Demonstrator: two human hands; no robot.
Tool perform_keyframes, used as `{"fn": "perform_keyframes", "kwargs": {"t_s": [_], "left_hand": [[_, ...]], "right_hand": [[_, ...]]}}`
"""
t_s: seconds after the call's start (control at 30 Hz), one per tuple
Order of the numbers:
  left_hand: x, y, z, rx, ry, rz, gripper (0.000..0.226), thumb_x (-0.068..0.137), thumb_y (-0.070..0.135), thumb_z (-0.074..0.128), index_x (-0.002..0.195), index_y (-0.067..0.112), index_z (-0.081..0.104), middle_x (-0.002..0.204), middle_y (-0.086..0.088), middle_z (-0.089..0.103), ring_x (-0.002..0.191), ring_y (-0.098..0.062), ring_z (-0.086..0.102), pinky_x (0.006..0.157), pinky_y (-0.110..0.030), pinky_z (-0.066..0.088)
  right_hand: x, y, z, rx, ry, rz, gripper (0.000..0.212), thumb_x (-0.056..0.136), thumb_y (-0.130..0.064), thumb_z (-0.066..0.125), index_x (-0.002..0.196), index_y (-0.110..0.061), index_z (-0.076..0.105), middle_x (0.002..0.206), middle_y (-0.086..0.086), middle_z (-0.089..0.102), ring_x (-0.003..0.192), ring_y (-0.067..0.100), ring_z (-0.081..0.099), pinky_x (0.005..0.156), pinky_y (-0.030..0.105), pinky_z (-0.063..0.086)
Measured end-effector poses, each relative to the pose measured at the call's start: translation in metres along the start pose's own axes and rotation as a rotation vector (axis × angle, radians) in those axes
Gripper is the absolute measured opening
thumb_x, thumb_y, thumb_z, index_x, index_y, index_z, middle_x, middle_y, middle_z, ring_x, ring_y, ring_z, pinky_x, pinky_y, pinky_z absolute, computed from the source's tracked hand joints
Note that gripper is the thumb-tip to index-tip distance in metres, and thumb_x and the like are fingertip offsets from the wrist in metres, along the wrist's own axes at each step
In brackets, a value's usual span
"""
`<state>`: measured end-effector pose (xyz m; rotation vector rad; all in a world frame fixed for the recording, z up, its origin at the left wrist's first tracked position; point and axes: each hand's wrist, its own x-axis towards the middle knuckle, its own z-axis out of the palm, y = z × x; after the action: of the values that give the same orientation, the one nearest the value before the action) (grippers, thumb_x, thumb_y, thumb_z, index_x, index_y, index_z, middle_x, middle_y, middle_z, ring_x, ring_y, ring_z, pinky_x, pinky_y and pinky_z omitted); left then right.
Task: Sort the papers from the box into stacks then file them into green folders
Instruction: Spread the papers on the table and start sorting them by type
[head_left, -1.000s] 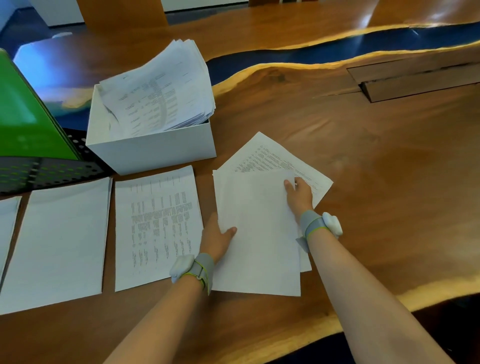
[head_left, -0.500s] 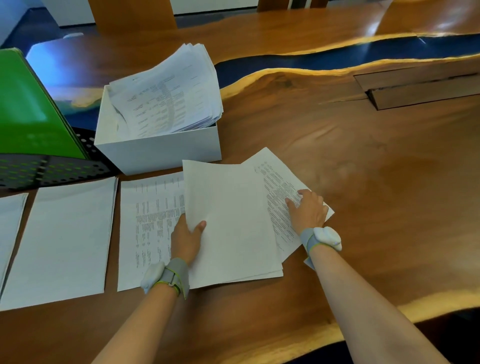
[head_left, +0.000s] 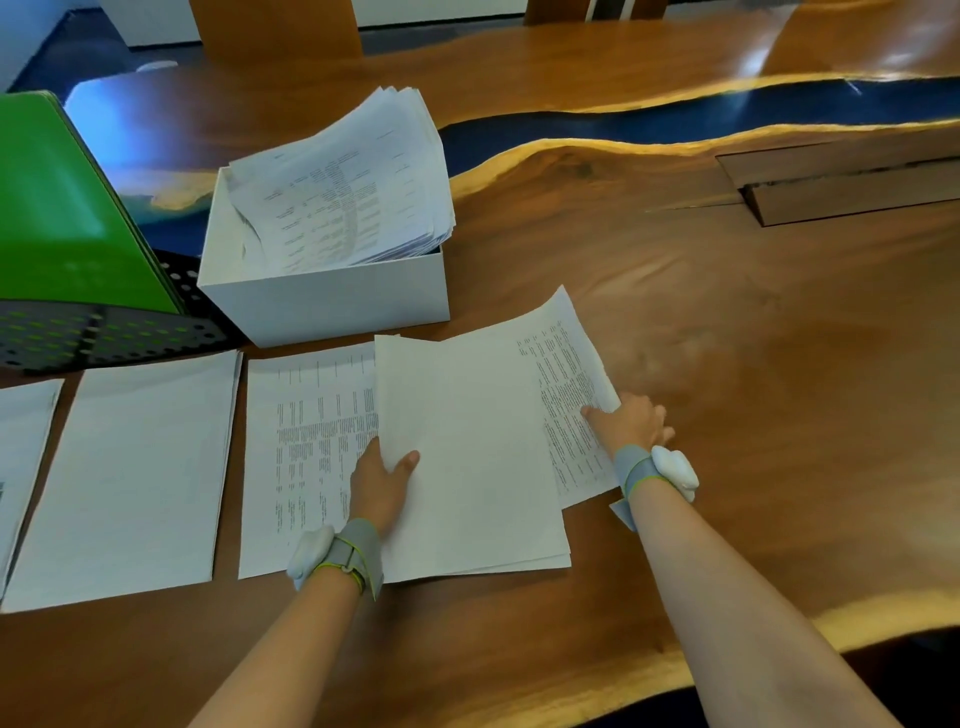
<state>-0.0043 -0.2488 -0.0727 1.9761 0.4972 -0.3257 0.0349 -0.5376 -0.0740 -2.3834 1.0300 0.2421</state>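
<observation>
Both my forearms are bare. Behind my left hand (head_left: 382, 486) is the left strap (head_left: 358, 556), a grey fabric band with a thin yellow-green line along its edge. The left pod (head_left: 310, 552), white and rounded, is mounted on its outer side. Behind my right hand (head_left: 631, 423), the right strap (head_left: 635, 466) has the same grey fabric and yellow-green trim. The right pod (head_left: 675, 467) is white and rounded. A grey tab (head_left: 623, 512) projects below the right strap.

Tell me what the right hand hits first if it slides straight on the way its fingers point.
Probably the right edge of the blank stack that the left hand grips; the right hand points up-left across the printed sheet it presses. Beyond lies the white box.
</observation>
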Motion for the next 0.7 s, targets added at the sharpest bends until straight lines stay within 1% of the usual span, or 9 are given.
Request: {"fn": "perform_keyframes", "kwargs": {"t_s": [0.07,0.13,0.2,0.27,0.37,0.47,0.53,0.63,0.7], "left_hand": [[0.0,0.0,0.0,-0.029,-0.005,-0.002,0.049,0.092,0.023,0.06,0.135,0.008,0.046,0.132,-0.01,0.055,0.122,-0.03,0.052,0.105,-0.045,0.04],[0.001,0.001,-0.001,-0.083,0.007,-0.011,0.045,0.091,0.022,0.061,0.132,0.01,0.049,0.13,-0.009,0.056,0.119,-0.029,0.053,0.104,-0.044,0.041],[0.0,0.001,-0.006,-0.145,0.018,-0.012,0.043,0.09,0.021,0.063,0.13,0.011,0.051,0.128,-0.008,0.058,0.117,-0.026,0.054,0.104,-0.043,0.042],[0.0,0.0,-0.013,-0.179,0.021,-0.008,0.043,0.089,0.021,0.064,0.129,0.011,0.051,0.127,-0.006,0.058,0.115,-0.024,0.055,0.104,-0.042,0.042],[0.001,-0.003,-0.027,-0.225,0.03,-0.008,0.043,0.089,0.021,0.064,0.129,0.01,0.052,0.126,-0.005,0.059,0.112,-0.022,0.055,0.103,-0.04,0.043],[0.001,-0.01,-0.048,-0.286,0.04,-0.004,0.042,0.09,0.02,0.064,0.129,0.011,0.052,0.124,-0.004,0.059,0.11,-0.02,0.055,0.101,-0.037,0.043],[0.001,-0.016,-0.065,-0.303,0.05,-0.005,0.042,0.09,0.019,0.063,0.129,0.009,0.052,0.125,-0.005,0.059,0.111,-0.022,0.056,0.102,-0.039,0.043],[0.002,-0.031,-0.091,-0.347,0.071,-0.039,0.043,0.09,0.021,0.064,0.13,0.01,0.053,0.126,-0.007,0.06,0.114,-0.027,0.057,0.103,-0.044,0.043],[0.001,-0.043,-0.112,-0.359,0.086,-0.047,0.043,0.09,0.022,0.064,0.13,0.013,0.053,0.126,-0.006,0.06,0.114,-0.027,0.058,0.102,-0.045,0.044]], "right_hand": [[-0.007,-0.002,-0.002,0.222,-0.004,-0.011,0.035,0.088,-0.032,0.065,0.104,-0.001,0.065,0.105,0.018,0.065,0.091,0.03,0.056,0.073,0.03,0.039],[-0.014,-0.005,-0.005,0.38,-0.024,-0.053,0.027,0.091,-0.021,0.061,0.102,0.003,0.065,0.096,0.021,0.066,0.075,0.026,0.054,0.062,0.025,0.038],[-0.024,-0.009,-0.007,0.456,-0.007,-0.082,0.023,0.091,-0.017,0.062,0.099,0.004,0.066,0.089,0.022,0.066,0.07,0.025,0.053,0.057,0.022,0.037],[-0.031,-0.013,-0.008,0.557,0.032,-0.069,0.021,0.089,-0.014,0.064,0.095,0.006,0.066,0.09,0.025,0.067,0.073,0.032,0.059,0.061,0.026,0.045],[-0.04,-0.016,-0.007,0.683,0.08,-0.015,0.021,0.088,-0.011,0.064,0.093,0.01,0.064,0.095,0.029,0.066,0.085,0.041,0.065,0.073,0.041,0.055],[-0.052,-0.019,-0.006,0.787,0.122,0.004,0.026,0.088,-0.009,0.064,0.094,0.015,0.061,0.098,0.034,0.063,0.076,0.039,0.063,0.072,0.039,0.052],[-0.059,-0.021,-0.004,0.852,0.13,0.026,0.027,0.087,-0.01,0.064,0.093,0.016,0.059,0.1,0.035,0.063,0.088,0.047,0.061,0.071,0.037,0.05],[-0.075,-0.027,0.003,0.908,0.073,0.045,0.01,0.087,-0.01,0.065,0.086,-0.001,0.063,0.098,0.023,0.068,0.082,0.036,0.065,0.068,0.032,0.049],[-0.093,-0.031,0.014,0.936,-0.003,0.055,0.006,0.087,-0.01,0.066,0.091,-0.006,0.065,0.095,0.015,0.068,0.085,0.031,0.065,0.071,0.033,0.051]]}}
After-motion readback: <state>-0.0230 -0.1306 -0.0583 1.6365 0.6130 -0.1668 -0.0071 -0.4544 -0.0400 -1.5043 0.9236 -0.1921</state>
